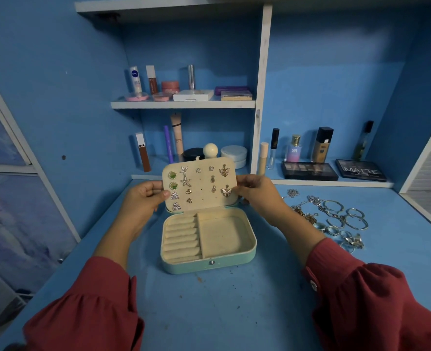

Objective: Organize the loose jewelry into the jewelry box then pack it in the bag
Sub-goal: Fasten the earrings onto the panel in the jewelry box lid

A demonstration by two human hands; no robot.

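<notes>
Jewelry box (251,245) sits open on the blue desk (209,312), centre of view, mint shell, cream lining. Base has a ring-roll section on its left side and one bare tray on its right. Snap button on the front wall.

Earring panel (201,192) stands upright at the hinge edge, facing the camera. Left hand (143,198) grips its left edge, thumb on the front face, fingers curled behind. Right hand (256,192) pinches the right edge, thumb tip next to the lower butterfly earring (226,191). Both hands closed on the panel, not spread.

Panel carries earrings in pairs: green studs, starfish, triangles, hearts, pineapples, butterflies, two small ones at top, too small to identify.

Loose jewelry (336,219) lies on the desk to the right of the box, well apart from it: chains, bangles, rings in a heap. Individual pieces are probably tangled, can't confirm.

Red sleeves (361,300) cover both forearms. Shelves (184,104) behind hold cosmetics: tubes, jars, palettes, a perfume bottle.
</notes>
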